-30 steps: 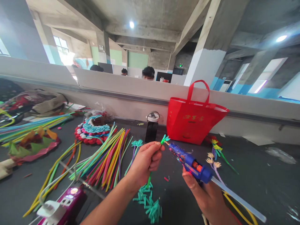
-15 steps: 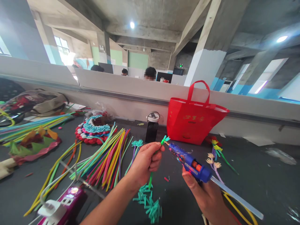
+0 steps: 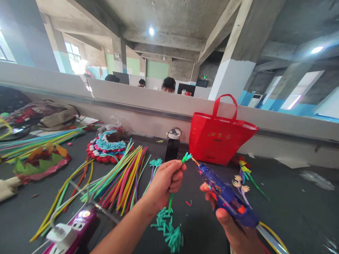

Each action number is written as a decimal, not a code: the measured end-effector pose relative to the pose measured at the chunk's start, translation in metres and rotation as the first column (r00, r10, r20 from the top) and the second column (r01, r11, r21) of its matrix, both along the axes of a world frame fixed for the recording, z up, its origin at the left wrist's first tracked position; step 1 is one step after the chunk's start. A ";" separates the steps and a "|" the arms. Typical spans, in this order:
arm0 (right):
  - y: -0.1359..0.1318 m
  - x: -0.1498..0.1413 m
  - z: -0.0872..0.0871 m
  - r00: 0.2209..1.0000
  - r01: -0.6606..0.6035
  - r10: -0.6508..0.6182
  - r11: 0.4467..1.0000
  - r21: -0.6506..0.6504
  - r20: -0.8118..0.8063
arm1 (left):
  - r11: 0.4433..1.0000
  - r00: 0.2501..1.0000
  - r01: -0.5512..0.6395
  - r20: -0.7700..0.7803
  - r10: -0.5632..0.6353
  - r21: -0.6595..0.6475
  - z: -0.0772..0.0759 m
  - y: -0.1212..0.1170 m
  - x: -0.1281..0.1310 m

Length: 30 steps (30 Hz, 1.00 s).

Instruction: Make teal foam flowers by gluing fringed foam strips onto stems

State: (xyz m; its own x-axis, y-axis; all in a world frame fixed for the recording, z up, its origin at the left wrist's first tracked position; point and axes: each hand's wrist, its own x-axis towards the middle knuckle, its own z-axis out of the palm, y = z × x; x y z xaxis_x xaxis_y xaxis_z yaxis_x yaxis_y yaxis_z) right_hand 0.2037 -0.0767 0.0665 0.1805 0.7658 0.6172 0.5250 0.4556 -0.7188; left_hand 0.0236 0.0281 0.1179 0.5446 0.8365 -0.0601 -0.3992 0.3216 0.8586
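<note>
Near the centre of the frame, my left hand (image 3: 168, 180) pinches the green flower (image 3: 185, 158) just below its petals (image 3: 189, 156), seemingly to leave them exposed, while at lower right my right hand (image 3: 235, 229) wraps the glue gun (image 3: 225, 197), apparently for aim.

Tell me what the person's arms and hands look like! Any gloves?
No gloves: the left hand and right hand are both bare. The left forearm is bare too, with no sleeve, watch or bracelet showing. No ring shows either.
</note>
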 end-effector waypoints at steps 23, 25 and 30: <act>0.001 0.004 0.007 0.994 0.007 -0.025 0.985 -0.172 -0.103 | 0.890 0.876 -0.014 -0.424 0.231 0.456 0.008 0.006 -0.013; 0.001 0.008 0.006 0.997 0.028 -0.041 0.982 -0.188 -0.065 | 0.906 0.880 -0.036 -0.416 0.229 0.422 0.010 0.007 -0.015; 0.003 0.010 0.006 0.994 0.052 -0.069 0.978 -0.201 -0.080 | 0.938 0.904 -0.098 -0.364 0.223 0.331 0.012 0.013 -0.020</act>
State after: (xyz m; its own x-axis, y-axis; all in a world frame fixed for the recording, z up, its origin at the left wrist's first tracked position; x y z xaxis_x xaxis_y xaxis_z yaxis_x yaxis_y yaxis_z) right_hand 0.2141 -0.0737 0.0722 0.2757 0.8575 0.4344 0.4796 0.2689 -0.8353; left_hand 0.0033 0.0407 0.1297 0.3854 0.9224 0.0265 -0.0360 -0.0137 0.9993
